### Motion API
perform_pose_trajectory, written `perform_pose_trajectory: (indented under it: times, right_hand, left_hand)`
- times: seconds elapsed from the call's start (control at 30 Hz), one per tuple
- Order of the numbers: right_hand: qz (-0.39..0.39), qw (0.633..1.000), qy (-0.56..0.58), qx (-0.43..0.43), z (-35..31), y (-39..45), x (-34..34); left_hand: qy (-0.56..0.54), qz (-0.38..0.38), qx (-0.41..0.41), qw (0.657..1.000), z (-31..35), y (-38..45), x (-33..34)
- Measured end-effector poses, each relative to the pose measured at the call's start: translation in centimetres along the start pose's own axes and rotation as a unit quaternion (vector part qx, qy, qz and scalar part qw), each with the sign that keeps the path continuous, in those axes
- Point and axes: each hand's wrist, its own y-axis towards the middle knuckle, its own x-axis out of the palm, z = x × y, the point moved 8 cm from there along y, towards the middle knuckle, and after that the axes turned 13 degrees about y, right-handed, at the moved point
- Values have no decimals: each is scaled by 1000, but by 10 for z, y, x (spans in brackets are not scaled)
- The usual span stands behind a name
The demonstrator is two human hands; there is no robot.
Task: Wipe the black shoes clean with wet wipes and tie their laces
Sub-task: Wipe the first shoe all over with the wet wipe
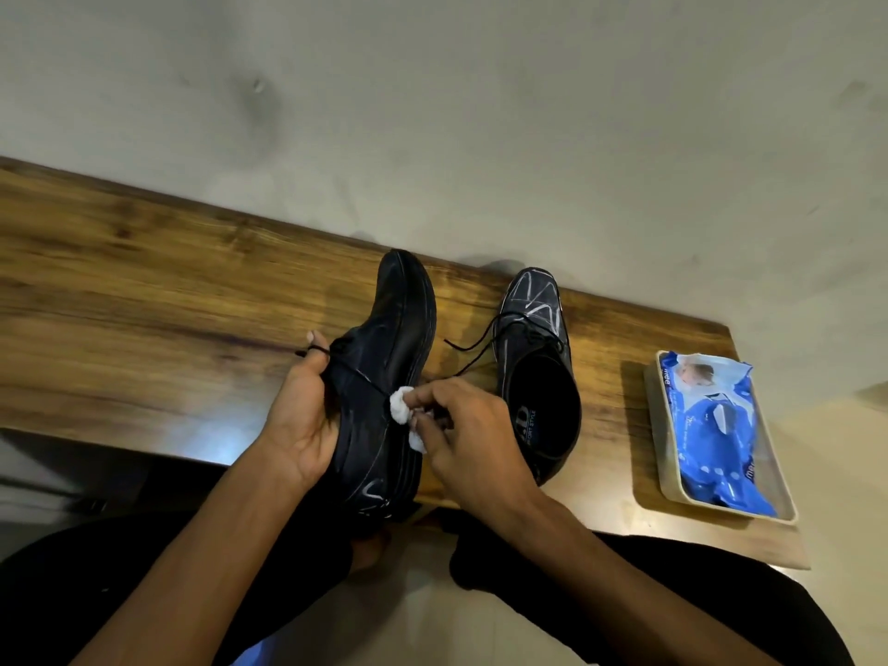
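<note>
The right hand (461, 425) pinches a balled white wipe (401, 411) against the side of a black shoe (384, 377), which the left hand (300, 415) grips, tilted on its side. Just right stands the second shoe (538, 367), laces loose. Farther right, a blue wipes pack (716, 425) lies in a tray (672, 492).

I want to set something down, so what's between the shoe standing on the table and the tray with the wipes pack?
Nothing: in the head view, bare wooden table runs between the standing shoe and the tray with the wipes pack.
</note>
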Motion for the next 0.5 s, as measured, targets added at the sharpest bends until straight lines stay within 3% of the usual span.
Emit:
perform_pose_trajectory:
  times: [0.23, 0.5]
  right_hand:
    - [106, 994, -3, 1, 11, 60, -17]
    - [17, 998, -46, -38, -6, 18, 2]
  left_hand:
    - [-1, 13, 2, 1000, 2, 5, -6]
    - [6, -24, -6, 1000, -2, -1, 11]
